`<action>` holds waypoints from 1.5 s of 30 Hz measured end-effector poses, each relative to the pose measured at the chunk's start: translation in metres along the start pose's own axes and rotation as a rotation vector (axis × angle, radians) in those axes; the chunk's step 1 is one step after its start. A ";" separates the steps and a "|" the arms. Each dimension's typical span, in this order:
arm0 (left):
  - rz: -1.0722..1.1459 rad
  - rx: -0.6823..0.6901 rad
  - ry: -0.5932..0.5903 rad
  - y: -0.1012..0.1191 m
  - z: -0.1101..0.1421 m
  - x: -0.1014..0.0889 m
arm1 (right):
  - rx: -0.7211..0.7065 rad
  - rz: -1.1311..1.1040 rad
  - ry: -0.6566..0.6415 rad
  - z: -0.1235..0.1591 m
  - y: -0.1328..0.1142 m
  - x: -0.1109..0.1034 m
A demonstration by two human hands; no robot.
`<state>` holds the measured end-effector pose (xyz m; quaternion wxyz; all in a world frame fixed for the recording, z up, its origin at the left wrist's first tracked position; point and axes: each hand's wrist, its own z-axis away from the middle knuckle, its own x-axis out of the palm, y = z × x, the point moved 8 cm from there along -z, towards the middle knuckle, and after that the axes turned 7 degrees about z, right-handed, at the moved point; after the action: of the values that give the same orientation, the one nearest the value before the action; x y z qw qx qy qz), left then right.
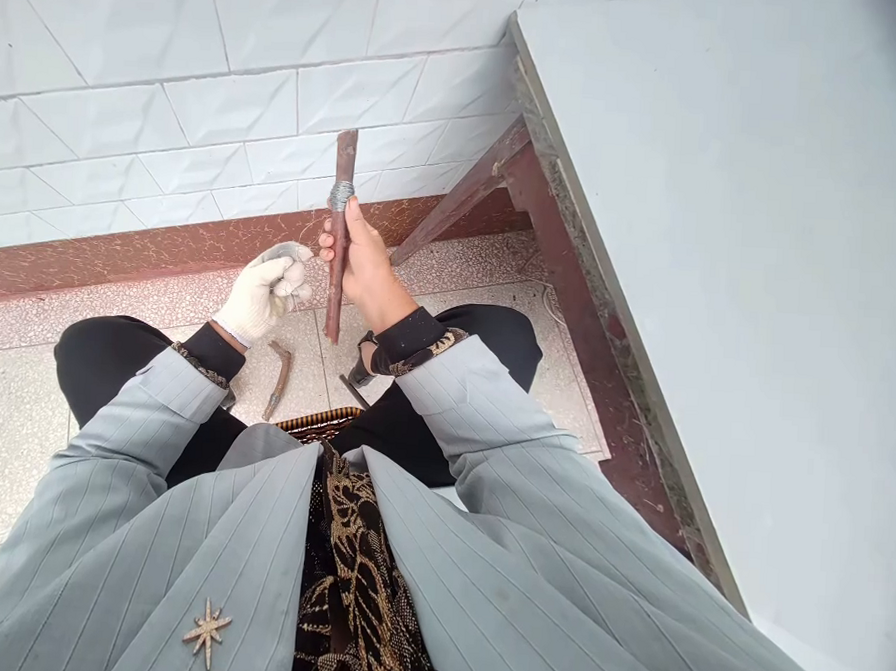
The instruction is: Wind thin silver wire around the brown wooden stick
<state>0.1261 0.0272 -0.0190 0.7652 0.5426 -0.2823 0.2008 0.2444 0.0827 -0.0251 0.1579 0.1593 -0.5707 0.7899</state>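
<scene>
My bare right hand is closed around a brown wooden stick, held upright in front of the tiled wall. Grey metal wire is wound in several turns around the stick's upper part, just above my right fingers. To the left of the stick, my left hand wears a white knit glove, its fingers curled in a pinch. A thin strand of the wire runs by the gloved fingers, though it is faint against the background. Below my left hand, a short bent stick lies on the floor.
A white-topped table with a reddish-brown frame stands close on my right. White tiles cover the wall ahead, above a brown skirting. A dark object, partly hidden, rests below my right wrist on the speckled floor.
</scene>
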 end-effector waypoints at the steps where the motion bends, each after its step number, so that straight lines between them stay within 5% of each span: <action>1: 0.022 -0.013 0.001 -0.001 0.001 0.001 | 0.050 -0.007 -0.018 -0.001 0.004 0.001; 4: 0.035 -0.042 -0.014 -0.003 0.002 0.002 | 0.160 0.008 -0.072 0.000 0.009 0.004; 8: -0.095 0.020 -0.095 0.002 0.001 0.002 | 0.131 0.056 -0.099 0.001 -0.002 0.004; 19: -1.031 0.362 -0.057 0.044 0.002 0.005 | 0.007 0.241 -0.126 -0.002 -0.013 0.001; 23: -1.314 0.371 -0.052 0.048 0.001 0.011 | 0.016 0.256 -0.102 0.002 -0.008 0.004; 26: -1.247 0.356 -0.028 0.045 -0.001 0.007 | 0.020 0.267 -0.104 0.008 -0.008 0.009; 35: -0.561 0.250 0.070 0.031 -0.009 -0.020 | 0.011 0.314 -0.079 0.007 -0.012 0.006; 45: -0.584 0.331 0.069 0.038 -0.008 -0.019 | 0.083 0.455 -0.277 0.012 -0.012 0.009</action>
<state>0.0901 0.0468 -0.0061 0.7010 0.7105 -0.0522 0.0344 0.2427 0.0753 -0.0078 -0.1098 0.1397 -0.5749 0.7987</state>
